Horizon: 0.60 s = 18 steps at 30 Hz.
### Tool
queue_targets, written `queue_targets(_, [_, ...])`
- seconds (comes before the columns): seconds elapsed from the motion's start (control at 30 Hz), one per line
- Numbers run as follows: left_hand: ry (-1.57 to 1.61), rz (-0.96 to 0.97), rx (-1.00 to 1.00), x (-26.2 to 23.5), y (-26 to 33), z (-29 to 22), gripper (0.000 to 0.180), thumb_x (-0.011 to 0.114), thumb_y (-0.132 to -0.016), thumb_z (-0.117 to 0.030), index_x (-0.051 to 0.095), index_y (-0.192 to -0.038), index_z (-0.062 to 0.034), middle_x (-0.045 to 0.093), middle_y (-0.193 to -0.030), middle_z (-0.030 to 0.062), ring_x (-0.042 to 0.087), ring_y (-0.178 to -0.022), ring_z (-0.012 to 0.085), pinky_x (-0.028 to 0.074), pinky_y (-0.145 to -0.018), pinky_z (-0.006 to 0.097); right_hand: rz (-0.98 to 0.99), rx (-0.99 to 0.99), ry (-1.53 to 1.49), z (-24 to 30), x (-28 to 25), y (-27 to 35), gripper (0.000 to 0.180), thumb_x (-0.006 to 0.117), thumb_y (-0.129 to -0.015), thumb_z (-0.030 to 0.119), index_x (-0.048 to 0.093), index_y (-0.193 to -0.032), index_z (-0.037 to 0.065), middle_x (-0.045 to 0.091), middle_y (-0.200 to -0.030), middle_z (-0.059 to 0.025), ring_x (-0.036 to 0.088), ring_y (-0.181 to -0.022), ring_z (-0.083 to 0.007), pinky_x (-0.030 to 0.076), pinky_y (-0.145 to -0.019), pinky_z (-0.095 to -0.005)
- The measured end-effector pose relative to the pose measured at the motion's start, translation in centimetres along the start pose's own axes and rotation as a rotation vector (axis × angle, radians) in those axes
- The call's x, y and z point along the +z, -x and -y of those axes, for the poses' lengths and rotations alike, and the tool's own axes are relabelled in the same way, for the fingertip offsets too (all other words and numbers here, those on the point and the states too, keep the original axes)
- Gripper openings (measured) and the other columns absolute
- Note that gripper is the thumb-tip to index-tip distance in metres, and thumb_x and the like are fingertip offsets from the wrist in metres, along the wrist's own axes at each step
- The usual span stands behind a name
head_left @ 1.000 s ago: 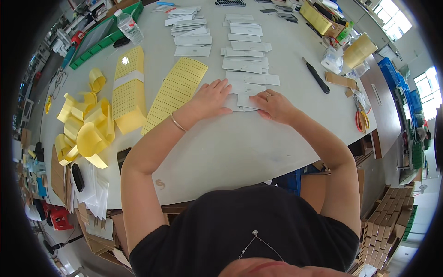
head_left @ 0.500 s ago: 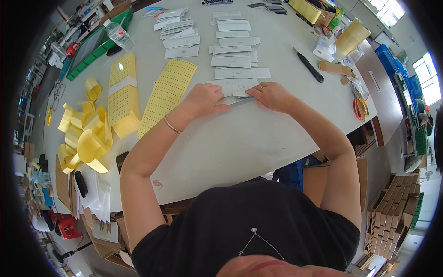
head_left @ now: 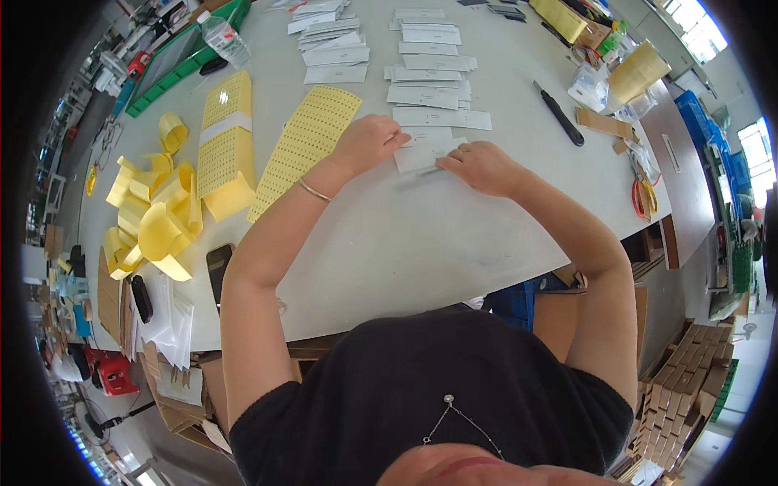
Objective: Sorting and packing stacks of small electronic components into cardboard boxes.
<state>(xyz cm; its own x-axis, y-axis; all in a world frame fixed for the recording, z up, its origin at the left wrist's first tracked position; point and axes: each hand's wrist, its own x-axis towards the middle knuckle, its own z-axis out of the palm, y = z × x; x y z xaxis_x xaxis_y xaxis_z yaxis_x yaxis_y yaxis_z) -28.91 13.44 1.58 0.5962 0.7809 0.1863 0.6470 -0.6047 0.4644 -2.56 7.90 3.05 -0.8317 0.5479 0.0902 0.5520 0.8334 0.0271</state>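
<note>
At the near end of the card column (head_left: 438, 120), a white card (head_left: 415, 163) lies left of the right hand (head_left: 485, 168), whose grip pinches its right end, long axis roughly crosswise, the left hand (head_left: 366, 146) (I cannot tell whether it holds anything) farther off.

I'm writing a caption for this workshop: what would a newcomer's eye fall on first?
Probably the heap of curled yellow strips first, on the left of the pale table. Then comes the longer column of white cards near the middle, with the left hand and right hand at its near end. The black-handled knife stands out too, lying on the right.
</note>
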Motion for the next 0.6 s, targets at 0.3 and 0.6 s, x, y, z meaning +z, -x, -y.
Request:
queue_targets(0.3, [-0.433, 0.013, 0.065, 2.0, 0.7, -3.5, 0.059, 0.063, -0.078, -0.059, 0.064, -0.107, -0.008, 0.058, -0.108, 0.007, 0.053, -0.102, 0.0258, 0.046, -0.081, 0.042, -0.441, 0.365, 0.002, -2.7, 0.4, 2.6, 0.027, 0.059, -0.084, 0.004, 0.058, -0.109, 0.011, 0.066, -0.085, -0.0055, 0.064, -0.076, -0.0257, 0.052, -0.063, -0.036])
queue_targets(0.6, [-0.299, 0.078, 0.299, 2.5, 4.7, -4.2, 0.04, 0.073, -0.075, -0.032, 0.062, -0.104, -0.0074, 0.057, -0.098, 0.0077, 0.056, -0.092, 0.0248, 0.05, -0.075, 0.036, -0.177, 0.266, 0.085, -5.8, 2.9, -3.2, 0.029, 0.056, -0.087, 0.011, 0.057, -0.116, 0.011, 0.066, -0.108, -0.007, 0.06, -0.1, -0.0279, 0.05, -0.084, -0.0377])
